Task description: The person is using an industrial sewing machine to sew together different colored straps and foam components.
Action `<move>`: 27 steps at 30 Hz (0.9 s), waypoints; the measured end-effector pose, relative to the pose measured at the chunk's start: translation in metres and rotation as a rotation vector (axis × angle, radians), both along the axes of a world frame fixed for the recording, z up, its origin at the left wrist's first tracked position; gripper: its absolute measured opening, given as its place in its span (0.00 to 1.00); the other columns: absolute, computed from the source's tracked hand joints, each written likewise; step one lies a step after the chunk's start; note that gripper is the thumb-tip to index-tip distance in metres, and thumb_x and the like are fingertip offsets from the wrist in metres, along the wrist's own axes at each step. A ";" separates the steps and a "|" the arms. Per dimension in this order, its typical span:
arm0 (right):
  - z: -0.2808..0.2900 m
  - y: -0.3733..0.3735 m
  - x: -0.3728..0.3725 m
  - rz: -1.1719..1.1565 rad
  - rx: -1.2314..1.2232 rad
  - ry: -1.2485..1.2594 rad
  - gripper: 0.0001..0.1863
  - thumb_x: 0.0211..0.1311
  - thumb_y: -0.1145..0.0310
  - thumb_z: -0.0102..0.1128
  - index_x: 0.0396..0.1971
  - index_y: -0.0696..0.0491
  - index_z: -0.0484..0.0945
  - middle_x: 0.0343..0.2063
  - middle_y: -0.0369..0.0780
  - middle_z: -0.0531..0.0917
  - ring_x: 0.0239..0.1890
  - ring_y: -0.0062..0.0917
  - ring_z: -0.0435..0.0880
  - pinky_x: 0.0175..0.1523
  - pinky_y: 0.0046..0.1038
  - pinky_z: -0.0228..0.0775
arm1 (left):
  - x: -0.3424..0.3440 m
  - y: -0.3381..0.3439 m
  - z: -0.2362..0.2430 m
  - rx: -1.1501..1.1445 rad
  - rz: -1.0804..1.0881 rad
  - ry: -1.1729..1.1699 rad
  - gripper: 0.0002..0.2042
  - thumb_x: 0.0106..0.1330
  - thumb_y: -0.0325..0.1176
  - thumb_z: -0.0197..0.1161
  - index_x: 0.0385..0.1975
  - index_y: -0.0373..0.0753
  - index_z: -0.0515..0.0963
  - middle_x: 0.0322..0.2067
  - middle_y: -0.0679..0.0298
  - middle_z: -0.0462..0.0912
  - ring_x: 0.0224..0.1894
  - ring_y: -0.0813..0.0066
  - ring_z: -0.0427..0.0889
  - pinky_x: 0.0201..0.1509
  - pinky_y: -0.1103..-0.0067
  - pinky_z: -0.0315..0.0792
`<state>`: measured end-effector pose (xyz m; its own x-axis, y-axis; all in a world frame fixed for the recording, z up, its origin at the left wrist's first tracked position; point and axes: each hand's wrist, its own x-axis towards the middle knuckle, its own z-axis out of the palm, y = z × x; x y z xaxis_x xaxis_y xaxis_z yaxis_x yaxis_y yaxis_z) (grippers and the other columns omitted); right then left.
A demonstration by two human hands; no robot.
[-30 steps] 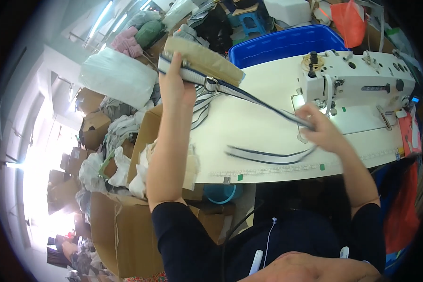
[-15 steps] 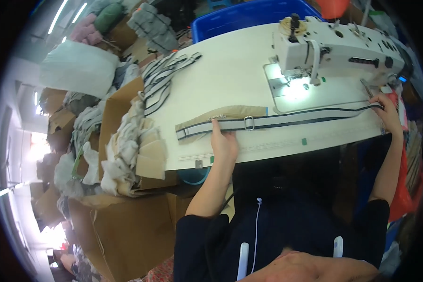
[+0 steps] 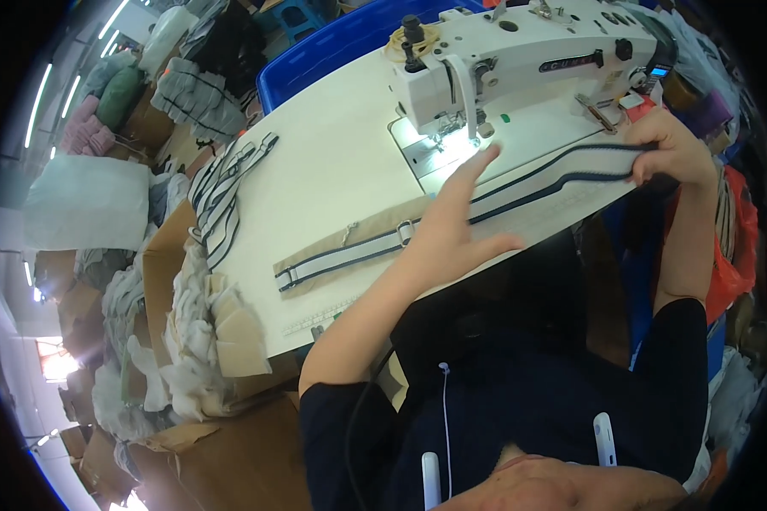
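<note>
Centrally, we record 1 webbing strap, pale grey with 2 navy edges, laid lengthwise along the near side of a white sewing table. Its left stretch lies on 1 strip of beige fabric; its right stretch bows toward the table's near edge. Fitted on it: 1 metal slide buckle, just beside the left wrist.

Hands, 2. The left hand is spread, thumb well apart from the fingers, above the strap's middle; we cannot tell whether it touches the webbing. The right hand grips the strap's right end between thumb and bent fingers.

Beyond the hands, we list 1 white industrial sewing machine, its needle area brightly lit, with 1 coil of yellowish cord on top. Just beside its base, near the right hand: 1 small metal hand tool, kind unclear.

At the table's left, we count several similar straps in 1 loose bundle, well apart from the strap in hand. Adjoining: 1 cardboard box, with off-white and beige fabric pieces spilling over its side onto the table's edge. Behind the table: 1 blue plastic crate.
</note>
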<state>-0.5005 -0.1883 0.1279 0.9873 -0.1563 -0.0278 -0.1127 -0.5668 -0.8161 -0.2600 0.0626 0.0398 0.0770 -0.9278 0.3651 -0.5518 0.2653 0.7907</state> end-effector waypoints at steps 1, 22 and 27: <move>0.008 0.012 0.007 0.110 -0.034 -0.035 0.12 0.54 0.68 0.69 0.23 0.62 0.81 0.16 0.36 0.82 0.16 0.14 0.78 0.21 0.16 0.67 | -0.005 -0.016 0.002 -0.007 -0.013 0.000 0.43 0.55 0.42 0.72 0.68 0.38 0.56 0.62 0.53 0.69 0.65 0.57 0.64 0.63 0.69 0.65; -0.118 0.083 0.141 0.231 0.693 0.154 0.14 0.57 0.77 0.62 0.44 0.62 0.74 0.32 0.40 0.83 0.28 0.19 0.81 0.30 0.20 0.74 | 0.154 0.187 0.148 0.423 0.538 -0.093 0.21 0.43 0.18 0.74 0.40 0.32 0.78 0.35 0.67 0.80 0.38 0.80 0.77 0.45 0.83 0.70; -0.138 0.144 0.182 0.134 0.652 0.122 0.18 0.59 0.72 0.63 0.48 0.62 0.75 0.34 0.40 0.83 0.26 0.18 0.82 0.27 0.19 0.75 | 0.178 0.211 0.137 0.712 0.820 -0.401 0.23 0.41 0.23 0.75 0.42 0.34 0.79 0.34 0.63 0.81 0.36 0.75 0.78 0.45 0.81 0.70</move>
